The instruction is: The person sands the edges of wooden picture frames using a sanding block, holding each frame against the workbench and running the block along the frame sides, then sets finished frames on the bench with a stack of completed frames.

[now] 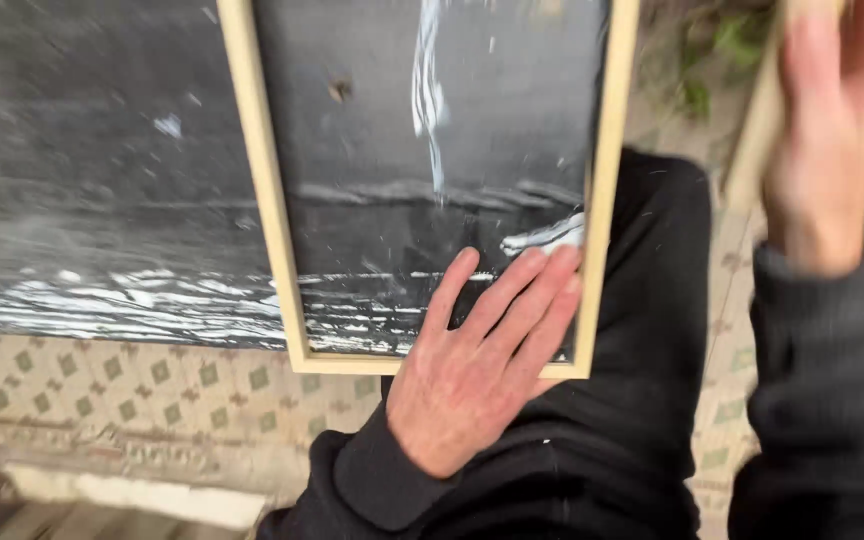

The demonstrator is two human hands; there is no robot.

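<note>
Frame (282,215) of pale wood lies under left hand (472,370), fingers spread flat; right hand (832,140) blurred, grip unclear.

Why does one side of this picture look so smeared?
Head view: the right hand, raised at the top right with a pale wooden strip, is blurred by motion; the left hand, flat on the light wooden rectangular frame, is sharper; the light is soft, with no hard shadows.

I see soft, even daylight with no hard shadows. My right hand (832,130) is smeared by motion blur, and so is the dark sheet (102,180) at left. The left hand (482,360) is sharper. White streaks glare faintly.
</note>
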